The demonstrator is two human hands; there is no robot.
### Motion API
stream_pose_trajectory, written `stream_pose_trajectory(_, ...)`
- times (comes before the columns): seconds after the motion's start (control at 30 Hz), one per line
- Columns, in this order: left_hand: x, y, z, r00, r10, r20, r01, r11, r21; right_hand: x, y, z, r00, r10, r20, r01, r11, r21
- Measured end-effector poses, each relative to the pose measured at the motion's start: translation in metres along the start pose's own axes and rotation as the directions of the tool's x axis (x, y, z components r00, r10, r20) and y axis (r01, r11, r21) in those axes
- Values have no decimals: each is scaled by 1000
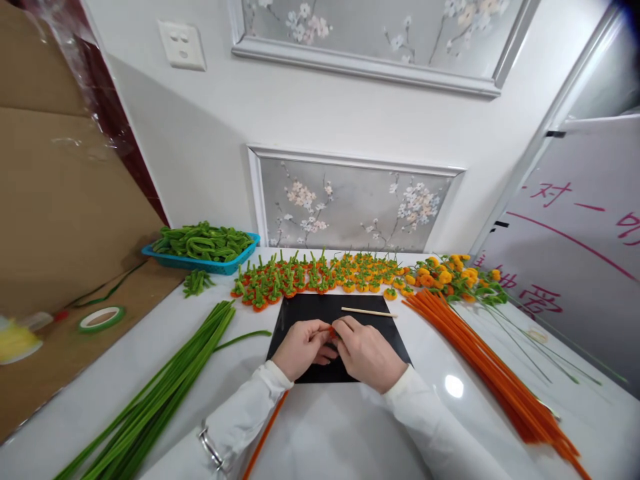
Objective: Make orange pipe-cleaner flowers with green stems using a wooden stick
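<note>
My left hand (303,348) and my right hand (367,348) meet over a black mat (315,305). Their fingertips pinch an orange pipe cleaner (267,433), whose long tail runs from under my left wrist toward the near edge. Only a little orange shows between the fingers, so its shape there is hidden. Beyond my right hand a thin wooden stick (369,311) lies across the mat. Behind the mat stand several small orange pieces with green stems (280,283) and yellow ones with green tops (367,272).
Green pipe cleaners (170,373) lie to the left, orange pipe cleaners (480,367) to the right. A blue tray (235,265) at the back left holds bent green pieces. Yellow and orange flowers (445,275) with thin stems sit at the back right. Green tape (101,319) rests on cardboard.
</note>
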State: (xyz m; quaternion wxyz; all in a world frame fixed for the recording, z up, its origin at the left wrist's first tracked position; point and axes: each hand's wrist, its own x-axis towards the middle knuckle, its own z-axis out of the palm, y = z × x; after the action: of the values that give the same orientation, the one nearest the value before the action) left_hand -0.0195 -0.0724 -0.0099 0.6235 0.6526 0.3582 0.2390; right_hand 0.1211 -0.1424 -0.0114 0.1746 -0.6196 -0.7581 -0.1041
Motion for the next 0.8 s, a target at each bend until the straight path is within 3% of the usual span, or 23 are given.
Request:
stream_pose_trajectory(0.13, 2, -2, -2, 999, 39, 6, -39, 999, 29, 1, 2, 3, 1000, -6, 25, 7, 999, -52)
stream_pose_trajectory(0.3, 2, 0, -5, 999, 44, 20, -44, 998, 40, 1, 4, 2, 996, -76, -41, 73, 995, -74)
stream_pose_trajectory(0.63, 6, 0, -16, 987, -24, 156, 20, 999, 28, -2, 7, -1, 996, -44, -79, 46, 999, 29)
stream_pose_trajectory(0.8, 8, 2, -20, 975, -82, 205, 85, 996, -10, -1, 12, -1, 971, -193, -144, 198, 980, 20)
